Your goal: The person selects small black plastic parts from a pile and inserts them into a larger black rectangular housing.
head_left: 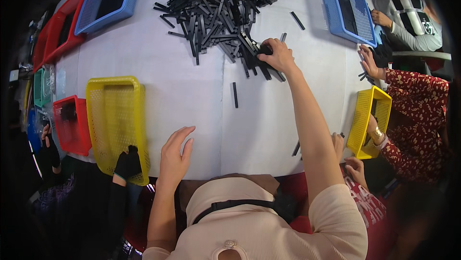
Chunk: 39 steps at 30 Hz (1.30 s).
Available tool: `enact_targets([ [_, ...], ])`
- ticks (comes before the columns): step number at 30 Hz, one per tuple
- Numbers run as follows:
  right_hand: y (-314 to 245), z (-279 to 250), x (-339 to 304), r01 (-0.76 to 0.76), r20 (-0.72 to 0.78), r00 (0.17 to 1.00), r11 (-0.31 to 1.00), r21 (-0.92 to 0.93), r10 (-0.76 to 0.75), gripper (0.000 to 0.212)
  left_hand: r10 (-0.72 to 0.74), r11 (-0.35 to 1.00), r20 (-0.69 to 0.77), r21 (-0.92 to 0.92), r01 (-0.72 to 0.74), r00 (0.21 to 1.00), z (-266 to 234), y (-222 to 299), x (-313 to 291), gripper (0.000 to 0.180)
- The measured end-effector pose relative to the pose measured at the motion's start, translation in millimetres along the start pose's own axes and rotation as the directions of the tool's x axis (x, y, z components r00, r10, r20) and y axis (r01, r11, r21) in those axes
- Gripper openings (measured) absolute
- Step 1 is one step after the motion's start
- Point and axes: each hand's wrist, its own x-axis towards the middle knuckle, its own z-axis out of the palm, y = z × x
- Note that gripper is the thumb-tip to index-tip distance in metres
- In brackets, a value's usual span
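A big heap of slim black strips lies on the white table, spread toward the far edge. My right arm is stretched out to the heap's near right side. There my right hand has its fingers closed on some black strips, and how many it holds is hidden by the hand. My left hand hovers near the table's front edge, fingers stretched out and thumb apart, with nothing in it. One loose strip lies alone between the heap and me.
To the left stand a yellow basket, red baskets and a blue basket. A co-worker's gloved hand touches the yellow one. At right are another blue basket and a smaller yellow basket, with co-workers' hands close by.
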Motion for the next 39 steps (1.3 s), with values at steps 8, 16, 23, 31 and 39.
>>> enact_targets([
  [8, -36.8, 35.3, -98.3, 0.090, 0.026, 0.995, 0.990, 0.108, -0.093, 0.037, 0.105, 0.994, 0.073, -0.012, -0.105, 0.992, 20.0, -17.0, -7.3, 0.023],
  [16, -0.3, 28.3, -122.9, -0.112, -0.274, 0.937, 0.929, 0.352, 0.216, 0.020, 0.042, 0.997, 0.048, -0.069, -0.039, 0.998, 17.5, -38.0, -19.2, 0.022],
  [23, -4.1, 8.2, -27.0, -0.558, -0.353, 0.749, 0.821, 0.120, 0.560, 0.030, 0.064, 0.995, 0.069, -0.084, -0.059, 0.996, 26.7, -31.8, -18.7, 0.023],
  [31, -92.9, 23.4, -101.2, -0.009, -0.208, 0.970, 0.867, 0.498, 0.129, 0.017, -0.155, 0.829, -0.015, -0.546, 0.122, 0.988, 39.7, -32.8, -0.3, 0.031],
  [39, -153.5, 64.1, -163.9, 0.329, -0.028, 0.942, 0.904, 0.274, -0.335, 0.015, -0.469, 0.357, 0.030, -0.908, 0.221, 0.883, 37.4, -51.7, 1.2, 0.029],
])
